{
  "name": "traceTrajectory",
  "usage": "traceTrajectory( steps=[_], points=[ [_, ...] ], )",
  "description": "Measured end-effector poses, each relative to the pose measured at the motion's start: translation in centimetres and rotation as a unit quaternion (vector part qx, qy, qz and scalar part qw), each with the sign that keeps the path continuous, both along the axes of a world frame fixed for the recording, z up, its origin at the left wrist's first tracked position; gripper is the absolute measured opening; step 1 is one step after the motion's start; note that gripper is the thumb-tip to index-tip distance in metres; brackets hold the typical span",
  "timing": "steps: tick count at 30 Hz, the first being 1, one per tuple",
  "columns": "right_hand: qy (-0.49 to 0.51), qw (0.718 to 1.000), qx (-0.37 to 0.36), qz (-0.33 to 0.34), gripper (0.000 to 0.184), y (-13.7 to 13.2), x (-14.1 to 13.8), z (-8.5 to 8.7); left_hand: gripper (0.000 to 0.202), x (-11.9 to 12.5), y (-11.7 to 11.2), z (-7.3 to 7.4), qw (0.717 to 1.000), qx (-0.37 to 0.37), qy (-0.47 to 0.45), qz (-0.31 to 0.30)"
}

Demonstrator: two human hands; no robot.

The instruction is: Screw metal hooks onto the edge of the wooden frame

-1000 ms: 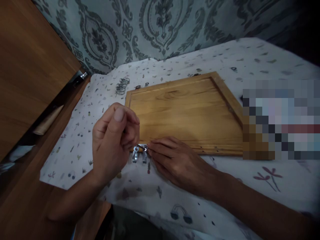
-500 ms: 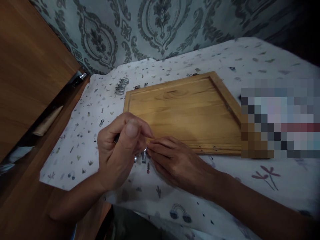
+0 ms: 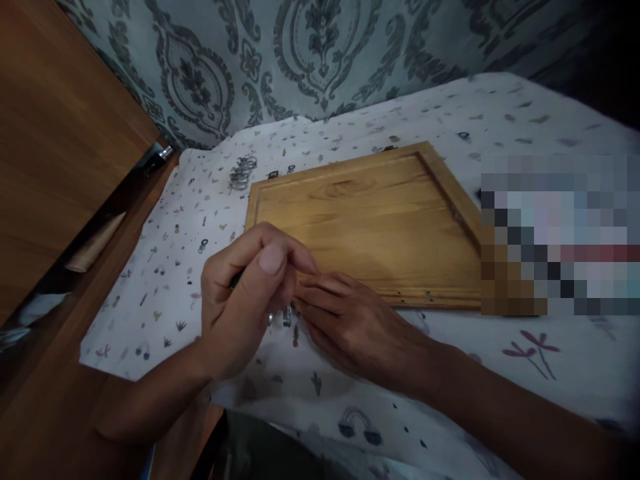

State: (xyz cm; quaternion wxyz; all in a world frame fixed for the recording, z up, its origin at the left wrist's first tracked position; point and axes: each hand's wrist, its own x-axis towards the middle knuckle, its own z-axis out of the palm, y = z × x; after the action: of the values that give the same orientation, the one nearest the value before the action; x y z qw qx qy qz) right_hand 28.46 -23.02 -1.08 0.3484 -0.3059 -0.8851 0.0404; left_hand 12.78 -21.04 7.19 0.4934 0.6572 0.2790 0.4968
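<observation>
A yellow-brown wooden panel (image 3: 345,220) with a raised frame lies on the patterned cloth. My left hand (image 3: 253,303) is closed over its near left corner around a dark-handled tool (image 3: 236,279); only a bit of the handle shows, and its tip is hidden. Flat against the near edge of the panel, my right hand (image 3: 350,320) has its fingers pressed together, fingertips close to the left hand. What they hold is hidden. A small shiny metal fitting (image 3: 287,315) sticks out below the fingertips, between the hands.
Several metal rings or coils (image 3: 243,172) appear beyond the panel's left corner. Small holes dot the panel's near edge. A blurred patch (image 3: 560,233) covers things at the right. A wooden cabinet (image 3: 65,147) stands at left, and a patterned curtain (image 3: 320,53) hangs behind.
My left hand has turned slightly and shifted a little to the right, its forefinger closer to my right fingers. The right hand and the panel stay put.
</observation>
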Motion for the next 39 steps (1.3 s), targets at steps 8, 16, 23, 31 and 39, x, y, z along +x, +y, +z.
traceTrajectory(
  steps=[8, 16, 23, 31, 39],
  points=[
    [-0.008, 1.000, 0.008, -0.002, 0.021, 0.0, -0.1, 0.0, 0.025, 0.0, 0.6, 0.3, 0.997, -0.039, -0.005, -0.064],
    [-0.004, 1.000, 0.019, -0.008, 0.020, 0.0, -0.1, -0.3, 0.026, 0.2, 1.9, 0.8, 0.985, -0.085, -0.040, -0.147],
    [-0.003, 0.999, 0.031, -0.008, 0.022, 0.1, -0.1, -0.2, 0.026, 0.2, 2.0, 0.9, 0.988, -0.071, -0.035, -0.132],
    [-0.008, 0.999, 0.033, -0.016, 0.026, 0.1, -0.1, 0.0, 0.030, 0.1, 1.9, 2.7, 0.994, -0.036, -0.097, -0.023],
    [-0.010, 0.999, 0.033, -0.016, 0.029, 0.0, -0.1, 0.1, 0.028, 0.4, 1.4, 1.1, 0.992, -0.075, -0.105, 0.015]
  ],
)
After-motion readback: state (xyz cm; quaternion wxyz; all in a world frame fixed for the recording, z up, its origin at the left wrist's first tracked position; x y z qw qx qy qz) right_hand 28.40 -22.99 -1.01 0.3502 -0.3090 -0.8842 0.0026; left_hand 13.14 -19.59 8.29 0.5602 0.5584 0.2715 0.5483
